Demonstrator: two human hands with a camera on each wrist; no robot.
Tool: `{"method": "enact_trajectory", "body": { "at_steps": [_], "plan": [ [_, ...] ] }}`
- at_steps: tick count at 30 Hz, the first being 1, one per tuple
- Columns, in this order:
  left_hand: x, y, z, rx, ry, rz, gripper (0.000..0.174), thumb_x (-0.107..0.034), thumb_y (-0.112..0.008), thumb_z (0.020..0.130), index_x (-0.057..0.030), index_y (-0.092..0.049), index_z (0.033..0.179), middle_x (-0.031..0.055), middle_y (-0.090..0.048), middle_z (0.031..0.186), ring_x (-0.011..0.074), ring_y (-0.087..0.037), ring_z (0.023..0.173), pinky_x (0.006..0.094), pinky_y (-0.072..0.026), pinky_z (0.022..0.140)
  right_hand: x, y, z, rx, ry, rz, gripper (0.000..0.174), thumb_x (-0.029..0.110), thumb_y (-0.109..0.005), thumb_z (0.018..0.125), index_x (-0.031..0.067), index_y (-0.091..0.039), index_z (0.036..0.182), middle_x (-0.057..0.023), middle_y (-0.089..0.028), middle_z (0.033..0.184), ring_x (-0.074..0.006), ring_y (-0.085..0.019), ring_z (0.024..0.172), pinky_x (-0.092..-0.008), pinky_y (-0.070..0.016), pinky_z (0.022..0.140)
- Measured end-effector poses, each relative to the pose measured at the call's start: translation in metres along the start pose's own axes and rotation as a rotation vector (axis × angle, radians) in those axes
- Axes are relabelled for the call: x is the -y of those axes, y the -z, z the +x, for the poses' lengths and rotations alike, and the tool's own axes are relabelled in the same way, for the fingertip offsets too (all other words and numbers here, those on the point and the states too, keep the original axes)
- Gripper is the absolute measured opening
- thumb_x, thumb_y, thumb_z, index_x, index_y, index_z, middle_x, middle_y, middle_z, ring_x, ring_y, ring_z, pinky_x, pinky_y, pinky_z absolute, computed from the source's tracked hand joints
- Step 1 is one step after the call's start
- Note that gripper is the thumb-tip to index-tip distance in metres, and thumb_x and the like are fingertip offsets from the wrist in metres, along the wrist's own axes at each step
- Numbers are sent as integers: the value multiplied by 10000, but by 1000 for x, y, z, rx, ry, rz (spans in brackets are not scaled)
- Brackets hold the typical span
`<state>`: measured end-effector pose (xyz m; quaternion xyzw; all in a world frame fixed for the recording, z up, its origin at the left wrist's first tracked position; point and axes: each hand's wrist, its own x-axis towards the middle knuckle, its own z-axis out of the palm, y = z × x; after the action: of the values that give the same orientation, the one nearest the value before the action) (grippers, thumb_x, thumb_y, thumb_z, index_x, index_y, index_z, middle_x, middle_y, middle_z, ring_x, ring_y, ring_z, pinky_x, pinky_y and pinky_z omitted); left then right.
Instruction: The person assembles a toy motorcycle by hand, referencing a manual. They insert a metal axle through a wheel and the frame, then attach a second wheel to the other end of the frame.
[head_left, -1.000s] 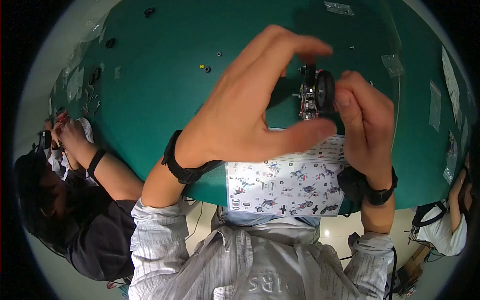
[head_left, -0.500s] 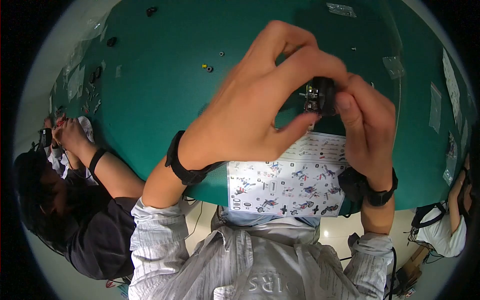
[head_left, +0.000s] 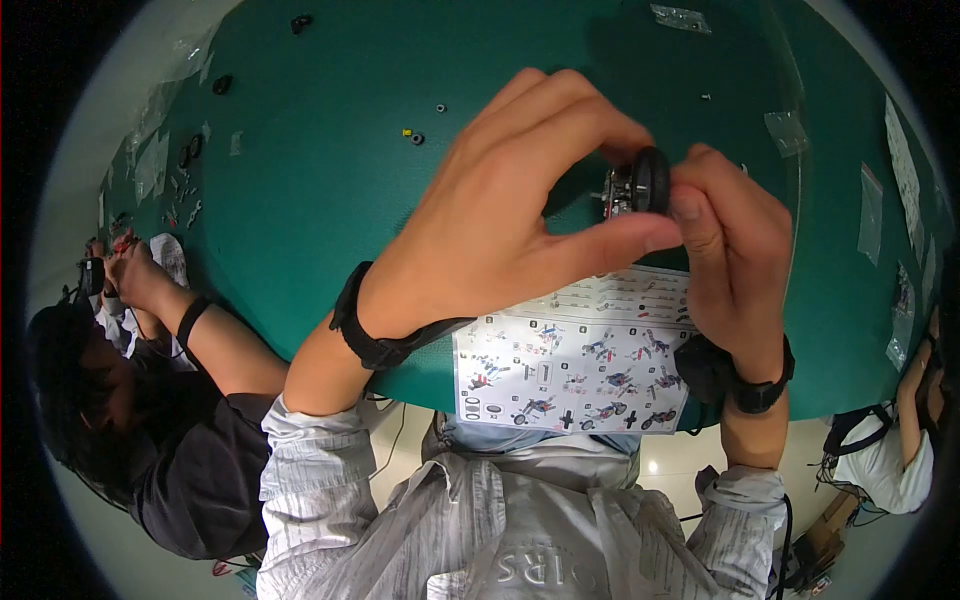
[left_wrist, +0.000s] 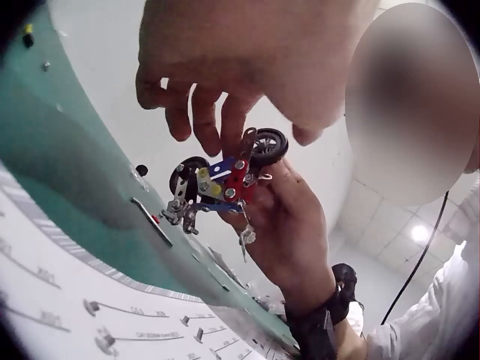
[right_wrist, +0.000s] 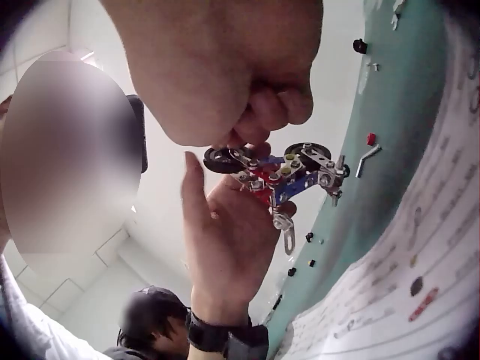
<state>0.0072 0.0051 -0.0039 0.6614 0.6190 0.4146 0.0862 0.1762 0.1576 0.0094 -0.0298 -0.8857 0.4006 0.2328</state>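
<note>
On my head feed, a small wheeled metal model is held at two o'clock. My right hand pinches it by the wheel end; my left hand arches loosely around it, fingers spread. At four o'clock, the instruction sheet's fine print is illegible.

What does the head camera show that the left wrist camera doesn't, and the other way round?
Only the head view shows the neighbour in dark clothes and pale floor. Only the left wrist view shows the ceiling light and blue pieces on the toy bike. Both show that bike, the left hand, right hand, instruction sheet and green table.
</note>
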Motion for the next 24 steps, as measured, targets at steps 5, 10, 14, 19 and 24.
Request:
{"method": "enact_trajectory", "body": {
  "at_steps": [5, 10, 14, 19, 24],
  "plan": [
    [-18, 0, 9, -152, 68, -93, 531, -181, -865, 735, -58, -676, 1216, 75, -686, 1086, 244, -616, 982, 335, -477, 794, -2, -4, -2, -24, -13, 27, 151, 107, -605, 1011, -11, -600, 917, -138, -563, 783, -330, -571, 656, -371, -434, 584],
    [-7, -5, 3, -100, 96, -80, 527, -265, -915, 713, -53, -736, 1161, 34, -709, 951, 176, -639, 908, 289, -448, 736, -3, -2, -2, -10, -51, 22, 155, 114, -606, 1015, -9, -598, 921, -136, -567, 781, -317, -565, 645, -370, -433, 581],
    [-9, -3, 2, -85, 219, -172, 511, -295, -900, 761, -47, -743, 1180, 25, -711, 938, 130, -636, 870, 270, -431, 716, -7, -1, -3, 17, -109, 103, 129, 116, -616, 1011, 0, -613, 957, -135, -577, 794, -297, -565, 642, -362, -442, 591],
    [-9, -1, -1, -48, 323, -312, 464, -270, -878, 808, -38, -741, 1186, 33, -717, 961, 116, -629, 865, 262, -422, 723, -9, -3, 3, -29, 18, 72, 93, 95, -628, 991, 3, -634, 993, -136, -584, 843, -284, -582, 679, -353, -464, 616],
    [-14, 5, 0, 35, 489, -466, 466, -231, -875, 805, -36, -734, 1204, 35, -724, 1002, 115, -620, 884, 269, -418, 741, -10, 0, 4, -1, 116, -22, 96, 90, -629, 981, -5, -626, 978, -132, -577, 845, -264, -587, 701, -356, -460, 612]
  ]
}}
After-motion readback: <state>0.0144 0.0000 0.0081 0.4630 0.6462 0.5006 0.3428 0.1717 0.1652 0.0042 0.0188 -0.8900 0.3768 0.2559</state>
